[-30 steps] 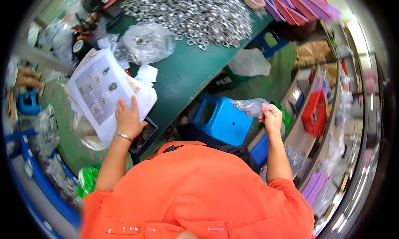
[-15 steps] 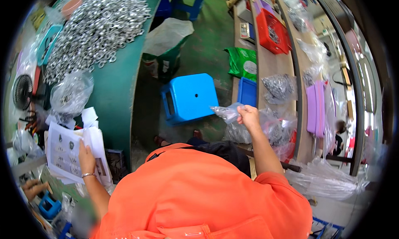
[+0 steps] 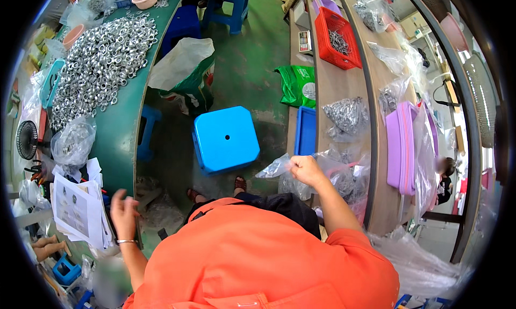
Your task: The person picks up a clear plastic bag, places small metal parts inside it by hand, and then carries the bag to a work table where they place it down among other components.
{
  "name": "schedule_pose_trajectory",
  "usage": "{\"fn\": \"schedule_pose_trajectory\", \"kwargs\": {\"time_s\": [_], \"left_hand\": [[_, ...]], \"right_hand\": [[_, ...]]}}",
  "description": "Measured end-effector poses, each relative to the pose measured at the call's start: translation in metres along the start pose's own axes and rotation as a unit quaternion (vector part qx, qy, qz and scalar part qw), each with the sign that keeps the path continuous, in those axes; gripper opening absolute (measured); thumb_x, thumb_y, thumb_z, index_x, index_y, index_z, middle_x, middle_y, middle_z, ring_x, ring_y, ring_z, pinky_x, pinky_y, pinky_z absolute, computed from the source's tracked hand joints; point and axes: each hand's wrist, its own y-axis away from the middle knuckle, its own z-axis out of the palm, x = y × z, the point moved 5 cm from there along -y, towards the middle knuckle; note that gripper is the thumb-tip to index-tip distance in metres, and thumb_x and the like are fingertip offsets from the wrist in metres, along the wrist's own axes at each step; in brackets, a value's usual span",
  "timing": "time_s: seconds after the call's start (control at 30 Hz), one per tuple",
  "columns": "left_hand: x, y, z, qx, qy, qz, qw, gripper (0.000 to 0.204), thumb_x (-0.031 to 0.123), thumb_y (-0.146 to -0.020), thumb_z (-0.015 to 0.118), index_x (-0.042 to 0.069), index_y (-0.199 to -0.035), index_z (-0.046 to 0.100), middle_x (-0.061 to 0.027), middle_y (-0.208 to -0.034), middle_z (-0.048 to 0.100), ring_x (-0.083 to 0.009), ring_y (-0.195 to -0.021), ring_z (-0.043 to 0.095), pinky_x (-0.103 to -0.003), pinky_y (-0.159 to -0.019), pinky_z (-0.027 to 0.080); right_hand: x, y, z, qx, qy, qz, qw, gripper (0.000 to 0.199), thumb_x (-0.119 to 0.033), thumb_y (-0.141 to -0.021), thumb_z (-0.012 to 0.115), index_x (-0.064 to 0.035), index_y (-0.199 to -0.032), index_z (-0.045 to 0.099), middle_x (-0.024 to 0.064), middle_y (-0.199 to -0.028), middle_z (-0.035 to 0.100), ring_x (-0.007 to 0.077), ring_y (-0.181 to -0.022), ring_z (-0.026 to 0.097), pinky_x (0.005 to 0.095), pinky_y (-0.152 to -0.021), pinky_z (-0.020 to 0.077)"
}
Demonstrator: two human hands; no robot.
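Pinched in my right hand (image 3: 306,171) is a small clear plastic bag (image 3: 275,167), held out over the floor beside the shelf. What lies inside the bag is hard to make out. My left hand (image 3: 124,216) hangs in the air past the green table's edge with its fingers apart and nothing in it. Beside that hand, a stack of printed paper sheets (image 3: 80,215) rests at the near end of the table. A clear bag of metal parts (image 3: 73,142) sits just beyond the papers.
Shiny metal rings (image 3: 105,64) are heaped on the green table (image 3: 119,129). A blue stool (image 3: 226,138) stands in the aisle, with an open sack (image 3: 185,67) behind it. The shelf (image 3: 336,86) at right holds a red basket (image 3: 338,38), a blue tray (image 3: 305,130) and bagged parts (image 3: 346,117).
My left hand has let go of the papers and moved right, off them. My right hand, still on the small bag, has come slightly nearer and left. The whole view has shifted.
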Motion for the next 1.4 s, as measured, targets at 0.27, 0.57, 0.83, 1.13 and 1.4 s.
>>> {"fn": "schedule_pose_trajectory", "kwargs": {"time_s": [0.27, 0.57, 0.83, 1.13, 1.4], "left_hand": [[-0.203, 0.079, 0.17, -0.268, -0.19, -0.131, 0.935, 0.04, 0.018, -0.078, 0.06, -0.001, -0.112, 0.049, -0.0088, -0.085, 0.06, -0.0156, -0.065, 0.057, -0.03, -0.055, 0.048], [-0.216, 0.084, 0.192, -0.405, -0.29, -0.158, 0.853, 0.028, 0.016, -0.077, 0.058, 0.0, -0.1, 0.057, -0.0071, -0.079, 0.061, -0.0152, -0.062, 0.057, -0.031, -0.052, 0.046], [-0.161, 0.121, 0.121, -0.439, -0.028, -0.268, 0.857, 0.025, 0.019, -0.077, 0.061, 0.002, -0.096, 0.063, -0.0021, -0.08, 0.061, -0.0125, -0.063, 0.056, -0.03, -0.052, 0.046], [-0.096, 0.116, 0.115, -0.288, 0.182, -0.067, 0.938, 0.02, 0.012, -0.08, 0.057, 0.003, -0.098, 0.058, -0.0007, -0.096, 0.059, -0.0087, -0.086, 0.052, -0.027, -0.077, 0.044], [-0.161, 0.113, 0.142, -0.119, 0.03, -0.023, 0.992, 0.018, 0.019, -0.077, 0.056, 0.006, -0.088, 0.059, -0.0099, -0.085, 0.061, -0.0235, -0.077, 0.057, -0.035, -0.069, 0.044]], "right_hand": [[0.036, 0.002, -0.023, -0.006, 0.037, -0.089, 0.995, 0.026, -0.023, -0.075, 0.057, -0.0026, -0.061, 0.051, 0.0115, -0.057, 0.055, 0.0248, -0.054, 0.052, 0.0345, -0.049, 0.0395], [0.025, 0.051, -0.042, 0.04, 0.001, -0.028, 0.999, 0.028, -0.02, -0.075, 0.058, -0.0013, -0.056, 0.052, 0.0051, -0.048, 0.052, 0.012, -0.042, 0.049, 0.0272, -0.041, 0.0379], [0.005, 0.049, -0.046, 0.067, -0.036, 0.009, 0.997, 0.027, -0.017, -0.076, 0.059, 0.0001, -0.057, 0.052, 0.0065, -0.047, 0.053, 0.0112, -0.04, 0.05, 0.0249, -0.039, 0.0389], [-0.009, -0.002, -0.044, 0.024, -0.004, -0.029, 0.999, 0.025, -0.013, -0.075, 0.057, 0.0009, -0.055, 0.052, 0.01, -0.049, 0.053, 0.0176, -0.041, 0.052, 0.0307, -0.04, 0.0402], [-0.024, -0.061, -0.044, 0.025, 0.254, -0.223, 0.941, 0.037, -0.035, -0.079, 0.055, 0.0017, -0.079, 0.06, 0.0217, -0.08, 0.059, 0.0359, -0.078, 0.054, 0.0406, -0.071, 0.042]]}}
